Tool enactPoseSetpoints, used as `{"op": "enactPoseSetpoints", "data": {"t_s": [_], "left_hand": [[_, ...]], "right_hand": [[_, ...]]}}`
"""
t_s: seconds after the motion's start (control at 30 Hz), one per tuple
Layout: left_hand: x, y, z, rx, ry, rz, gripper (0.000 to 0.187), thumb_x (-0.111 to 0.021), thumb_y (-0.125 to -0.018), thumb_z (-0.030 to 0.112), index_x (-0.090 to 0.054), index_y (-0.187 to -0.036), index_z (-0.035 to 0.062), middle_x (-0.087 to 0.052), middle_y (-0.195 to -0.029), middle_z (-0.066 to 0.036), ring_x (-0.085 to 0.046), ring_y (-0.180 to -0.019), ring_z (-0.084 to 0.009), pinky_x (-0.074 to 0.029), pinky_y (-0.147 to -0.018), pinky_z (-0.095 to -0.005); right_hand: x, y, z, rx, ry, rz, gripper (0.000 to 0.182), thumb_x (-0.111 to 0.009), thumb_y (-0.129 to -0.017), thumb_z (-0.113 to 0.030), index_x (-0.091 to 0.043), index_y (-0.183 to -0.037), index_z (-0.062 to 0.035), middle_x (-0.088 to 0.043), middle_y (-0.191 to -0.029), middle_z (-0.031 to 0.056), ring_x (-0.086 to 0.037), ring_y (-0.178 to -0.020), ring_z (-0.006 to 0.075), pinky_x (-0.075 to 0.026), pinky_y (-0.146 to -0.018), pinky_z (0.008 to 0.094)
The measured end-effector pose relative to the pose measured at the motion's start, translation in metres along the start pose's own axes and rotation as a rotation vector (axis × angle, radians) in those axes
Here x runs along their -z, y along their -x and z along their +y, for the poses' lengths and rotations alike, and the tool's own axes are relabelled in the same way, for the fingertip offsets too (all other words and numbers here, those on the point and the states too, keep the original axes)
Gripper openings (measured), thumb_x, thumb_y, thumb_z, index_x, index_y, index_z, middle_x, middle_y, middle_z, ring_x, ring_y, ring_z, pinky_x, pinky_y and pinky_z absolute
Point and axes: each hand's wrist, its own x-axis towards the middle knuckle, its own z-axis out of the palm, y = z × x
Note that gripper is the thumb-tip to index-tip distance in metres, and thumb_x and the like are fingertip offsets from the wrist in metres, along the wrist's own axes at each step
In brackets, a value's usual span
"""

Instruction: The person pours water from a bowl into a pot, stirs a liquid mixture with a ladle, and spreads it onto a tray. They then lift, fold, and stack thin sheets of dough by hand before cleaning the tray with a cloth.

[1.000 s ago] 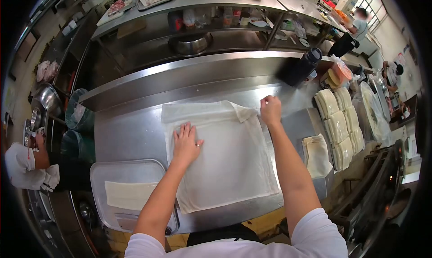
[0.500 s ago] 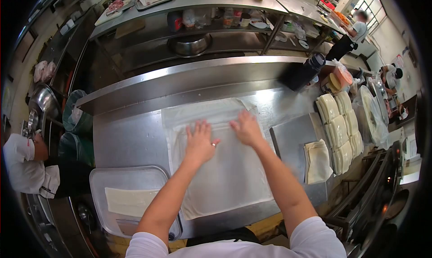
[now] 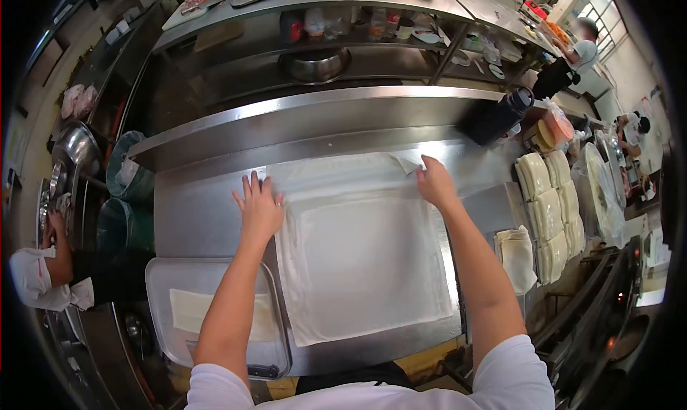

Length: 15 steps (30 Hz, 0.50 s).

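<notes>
A thin white cloth (image 3: 372, 267) lies spread over the steel table, with the outline of a squarish layer showing on it. Its far right corner (image 3: 409, 162) is lifted and turned back, pinched between the thumb and fingers of my right hand (image 3: 436, 182). My left hand (image 3: 259, 208) rests with fingers spread at the far left edge of the cloth, partly on bare steel. Left of my left forearm sits a clear plastic tray (image 3: 159, 281) holding a pale flat sheet (image 3: 192, 311) and a black-handled knife (image 3: 263, 371).
To the right stand stacked pale folded packets (image 3: 547, 213) and a loose folded piece (image 3: 515, 260). A dark bottle (image 3: 504, 116) leans near the raised steel back ledge (image 3: 322, 113). Green-lined bins (image 3: 129, 224) and a co-worker (image 3: 43, 274) are at left; other people work at far right.
My hands have moved apart from the middle of the cloth: the left to its left edge, the right to the far right corner, which it now holds folded back. The view has shifted slightly.
</notes>
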Motion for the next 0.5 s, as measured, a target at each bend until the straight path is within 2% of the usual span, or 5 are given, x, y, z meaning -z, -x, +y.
{"op": "enactPoseSetpoints", "data": {"t_s": [0.03,0.2,0.3,0.4,0.5], "left_hand": [[-0.01,-0.01,-0.002,0.032,0.018,0.008,0.052,-0.064,-0.097,0.029,-0.056,-0.139,-0.0005,-0.039,-0.158,-0.028,-0.025,-0.153,-0.0474,-0.014,-0.12,-0.0734],[-0.02,-0.026,-0.005,0.146,0.162,0.0,0.018,-0.069,-0.091,0.017,-0.07,-0.105,0.0057,-0.051,-0.148,-0.02,-0.042,-0.141,-0.0439,-0.024,-0.12,-0.066],[-0.015,-0.004,-0.004,0.146,0.526,0.28,0.004,-0.07,-0.086,0.007,-0.069,-0.09,0.0083,-0.055,-0.139,-0.016,-0.048,-0.133,-0.0412,-0.032,-0.116,-0.0579],[0.02,0.046,0.002,-0.026,0.54,0.389,0.01,-0.072,-0.083,0.003,-0.066,-0.088,0.0093,-0.057,-0.138,-0.015,-0.049,-0.132,-0.0406,-0.037,-0.112,-0.0543],[0.028,0.103,-0.009,-0.216,0.394,0.308,0.014,-0.07,-0.078,0.0,-0.068,-0.089,0.0087,-0.055,-0.139,-0.015,-0.047,-0.135,-0.042,-0.034,-0.114,-0.0572]], "right_hand": [[-0.01,-0.007,-0.003,0.081,-0.016,0.127,0.038,-0.068,-0.092,-0.019,-0.066,-0.123,0.0027,-0.068,-0.119,0.0224,-0.062,-0.115,0.0422,-0.053,-0.098,0.0473],[-0.021,-0.008,-0.016,0.033,0.111,0.059,0.02,-0.068,-0.09,-0.011,-0.07,-0.107,-0.0008,-0.067,-0.105,0.0205,-0.063,-0.105,0.0398,-0.053,-0.092,0.0479],[-0.004,0.013,-0.012,0.106,-0.011,0.223,0.014,-0.067,-0.088,-0.007,-0.07,-0.102,-0.0018,-0.065,-0.101,0.0192,-0.061,-0.098,0.0395,-0.051,-0.087,0.0484],[0.027,0.058,-0.006,0.199,-0.075,0.336,0.007,-0.067,-0.086,-0.002,-0.068,-0.093,-0.0027,-0.062,-0.097,0.0174,-0.058,-0.092,0.0395,-0.048,-0.083,0.0489],[0.05,0.119,0.005,0.293,-0.031,0.206,0.009,-0.066,-0.082,0.001,-0.066,-0.09,-0.0019,-0.06,-0.095,0.0167,-0.057,-0.094,0.039,-0.048,-0.081,0.0471]]}}
